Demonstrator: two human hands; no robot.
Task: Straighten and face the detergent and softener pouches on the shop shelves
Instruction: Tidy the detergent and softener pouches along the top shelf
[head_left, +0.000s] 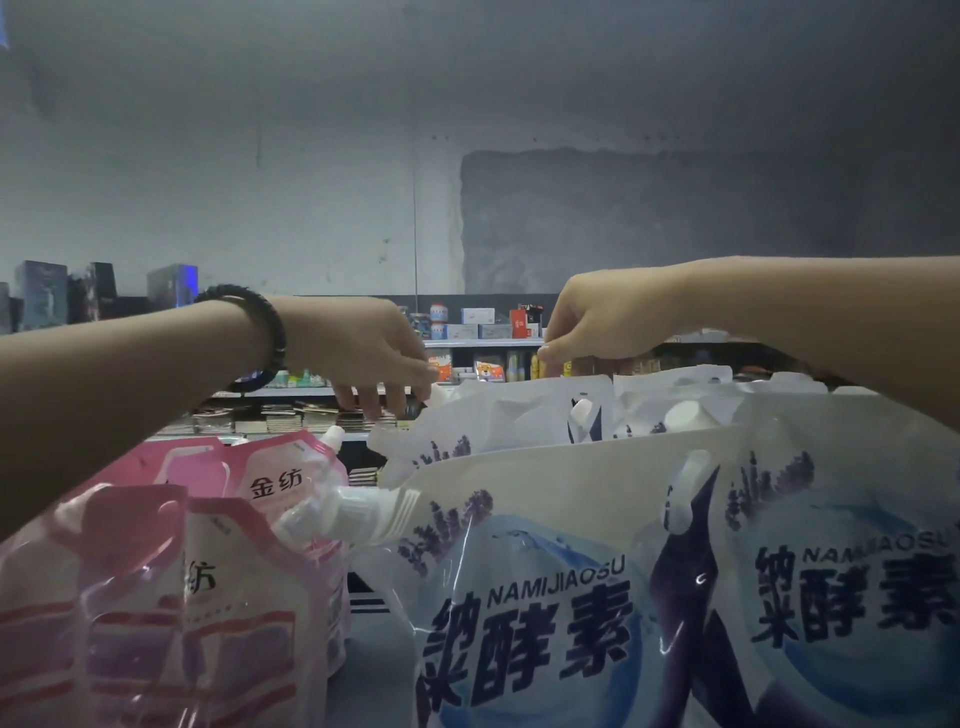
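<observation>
Front white/blue pouches (675, 597) fill lower right, upright, labels facing cam. Pink pouches (171, 597) lower left, spouts tilted right. Rear white pouch (509, 415) stands behind front row. L hand (363, 353): fingers hang curled, thumb+index pinch its top-left corner. R hand (587, 327): fingertips bunched at its top edge; actual grip, can't tell.

Left hand (371, 348), right hand (589, 322) — at white pouch (498, 415), pink pouches (156, 597) beside
</observation>
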